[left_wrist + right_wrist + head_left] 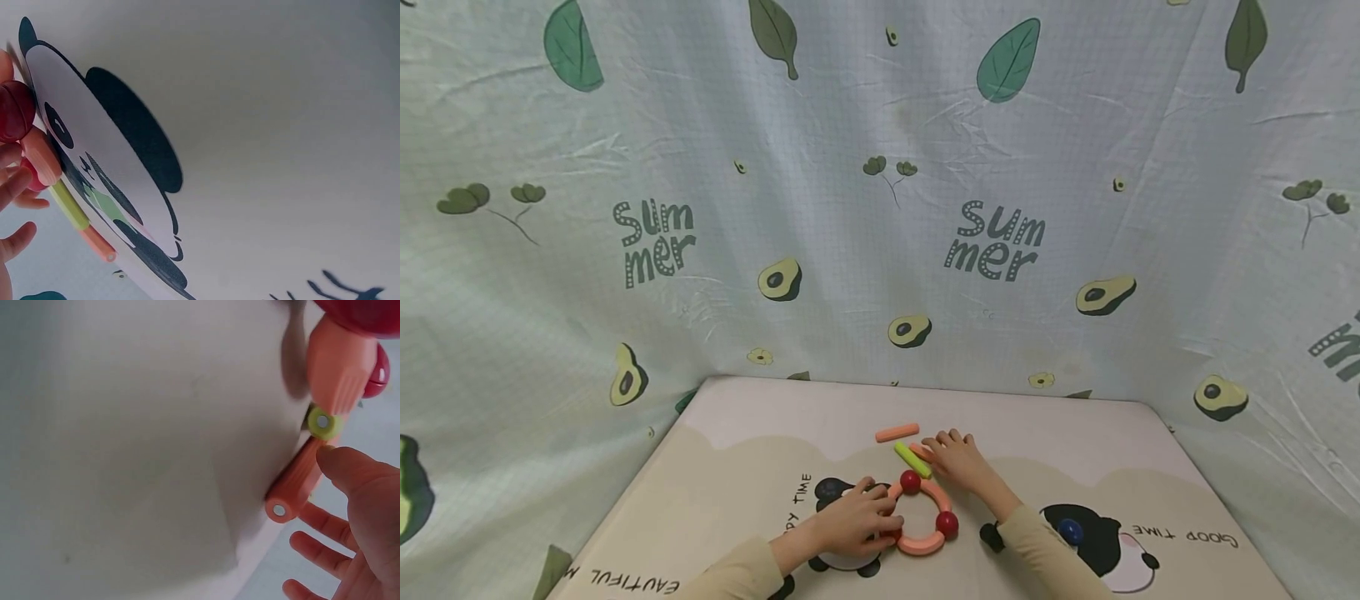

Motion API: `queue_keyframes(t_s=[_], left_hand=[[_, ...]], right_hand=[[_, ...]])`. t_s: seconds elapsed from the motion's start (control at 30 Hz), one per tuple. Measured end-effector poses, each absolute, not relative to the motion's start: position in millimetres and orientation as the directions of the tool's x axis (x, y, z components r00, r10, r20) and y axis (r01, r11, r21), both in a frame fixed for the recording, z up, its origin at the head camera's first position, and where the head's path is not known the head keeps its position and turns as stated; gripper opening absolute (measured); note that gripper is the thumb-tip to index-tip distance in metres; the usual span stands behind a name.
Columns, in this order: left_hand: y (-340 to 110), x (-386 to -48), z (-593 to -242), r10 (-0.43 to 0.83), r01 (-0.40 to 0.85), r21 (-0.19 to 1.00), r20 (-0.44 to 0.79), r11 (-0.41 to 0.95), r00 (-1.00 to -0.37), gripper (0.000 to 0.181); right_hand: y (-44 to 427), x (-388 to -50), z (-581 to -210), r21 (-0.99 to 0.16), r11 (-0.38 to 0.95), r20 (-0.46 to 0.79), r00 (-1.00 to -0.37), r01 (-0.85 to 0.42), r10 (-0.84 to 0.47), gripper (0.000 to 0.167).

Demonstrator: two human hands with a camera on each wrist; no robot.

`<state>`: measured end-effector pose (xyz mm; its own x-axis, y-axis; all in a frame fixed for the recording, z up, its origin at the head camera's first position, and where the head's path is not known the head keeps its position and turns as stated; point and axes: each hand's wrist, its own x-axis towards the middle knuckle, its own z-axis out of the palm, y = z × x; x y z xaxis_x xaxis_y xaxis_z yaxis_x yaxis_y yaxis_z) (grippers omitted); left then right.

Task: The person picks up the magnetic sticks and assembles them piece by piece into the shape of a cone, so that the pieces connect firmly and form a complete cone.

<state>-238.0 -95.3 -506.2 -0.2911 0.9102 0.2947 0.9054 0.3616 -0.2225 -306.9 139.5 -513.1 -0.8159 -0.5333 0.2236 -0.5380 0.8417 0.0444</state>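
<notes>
A ring of curved orange pieces (921,546) joined by red balls (947,524) lies on the table. My left hand (853,521) holds its left side, fingertips around a red ball (15,111) and curved piece in the left wrist view. Beyond the ring, my right hand (958,462) pinches a straight orange stick (294,481) between thumb and forefinger; its near end shows a round metal disc. A yellow-green stick (913,459) lies just left of that stick, its end near the ring's top red ball (910,481). Fingers partly hide the ring's left side.
Another orange stick (897,432) lies farther back. A blue ball (1070,532) sits at the right, near my right forearm. The table (737,467) has a printed panda cover, and a patterned curtain (850,217) hangs behind its far edge.
</notes>
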Motion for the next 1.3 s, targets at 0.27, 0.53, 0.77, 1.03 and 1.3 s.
queue_keyframes(t_s=[0.27,0.53,0.77,1.03,1.3], left_hand=[[-94.9,-238.8,-507.3,0.912,0.905,-0.23,0.295,0.359,-0.287,0.011],[-95.1,-239.6,-508.3,0.914,0.906,-0.227,0.287,0.357,-0.287,0.009],[-94.8,-239.7,-508.4,0.914,0.907,-0.227,0.288,0.354,-0.284,0.009],[-94.6,-241.3,-507.5,0.918,0.915,-0.206,0.272,0.348,-0.288,0.007],[-94.1,-240.0,-507.5,0.92,0.917,-0.196,0.258,0.348,-0.294,0.008]], right_hand=[[137.2,-309.2,-514.8,0.035,0.85,0.187,-0.832,-0.525,-0.522,0.033],[136.7,-307.3,-512.0,0.022,0.849,0.163,-0.836,-0.529,-0.525,0.027],[139.2,-307.2,-513.5,-0.001,0.86,0.147,-0.85,-0.511,-0.505,0.024],[142.0,-306.0,-514.9,0.07,0.866,0.195,-0.844,-0.495,-0.499,0.019],[140.4,-306.3,-515.9,0.077,0.875,0.176,-0.857,-0.479,-0.485,0.016]])
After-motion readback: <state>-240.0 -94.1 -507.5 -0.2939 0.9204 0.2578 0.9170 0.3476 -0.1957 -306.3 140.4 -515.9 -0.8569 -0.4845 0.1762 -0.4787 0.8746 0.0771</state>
